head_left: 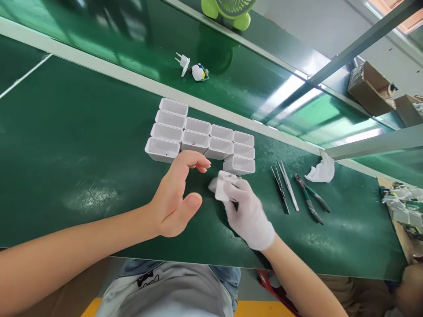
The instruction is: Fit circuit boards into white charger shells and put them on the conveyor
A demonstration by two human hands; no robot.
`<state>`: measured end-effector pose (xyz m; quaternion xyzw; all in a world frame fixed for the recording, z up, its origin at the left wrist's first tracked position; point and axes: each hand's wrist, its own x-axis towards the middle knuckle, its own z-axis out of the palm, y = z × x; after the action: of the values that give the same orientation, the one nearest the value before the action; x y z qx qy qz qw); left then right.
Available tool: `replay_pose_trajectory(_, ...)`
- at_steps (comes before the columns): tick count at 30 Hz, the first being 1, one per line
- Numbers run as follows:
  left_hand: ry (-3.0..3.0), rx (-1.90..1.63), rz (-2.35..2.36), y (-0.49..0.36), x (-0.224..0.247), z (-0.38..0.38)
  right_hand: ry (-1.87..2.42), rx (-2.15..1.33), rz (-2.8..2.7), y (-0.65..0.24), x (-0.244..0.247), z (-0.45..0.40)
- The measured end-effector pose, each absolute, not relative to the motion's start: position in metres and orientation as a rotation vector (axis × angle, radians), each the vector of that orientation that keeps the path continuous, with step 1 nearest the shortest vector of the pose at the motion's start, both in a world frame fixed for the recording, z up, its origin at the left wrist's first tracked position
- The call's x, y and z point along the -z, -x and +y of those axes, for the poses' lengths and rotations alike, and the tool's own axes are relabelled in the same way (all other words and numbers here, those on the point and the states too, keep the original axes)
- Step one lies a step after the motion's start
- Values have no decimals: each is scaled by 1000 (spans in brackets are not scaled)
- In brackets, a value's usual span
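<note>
As right fingers [236,192] grip, white piece [221,186] jutting leftward, left fingers [198,159] near

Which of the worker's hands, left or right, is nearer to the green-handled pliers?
Right. The gloved right hand, holding a white piece, is left of the pliers, with tweezers between; the bare left hand is farther left.

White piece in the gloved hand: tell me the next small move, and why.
Probably bring the bare left hand in to steady the white piece: that hand is open, with nothing visible in it, close beside the piece, which only the gloved right hand holds.
</note>
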<state>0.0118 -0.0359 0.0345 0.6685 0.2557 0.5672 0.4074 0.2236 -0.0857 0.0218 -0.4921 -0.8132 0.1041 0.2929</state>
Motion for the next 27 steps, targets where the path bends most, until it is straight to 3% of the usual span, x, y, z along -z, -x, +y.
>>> replay_pose_trajectory(8,-1796,-1362,614,-9,-39,-33,1220,-521,-1909,-220,-25,-88)
replay_pose_trajectory(14,-2176,-1108,571,-9,-46,-38,1162,-1186,-1117,-220,-59,-104)
replay_pose_trajectory(20,-2232,-1081,660,-9,-48,-40,999,-1857,-649,-220,-57,-98)
replay_pose_trajectory(27,-2202,-1127,733,-10,-47,-38,844,-2028,-552,-222,-49,-91)
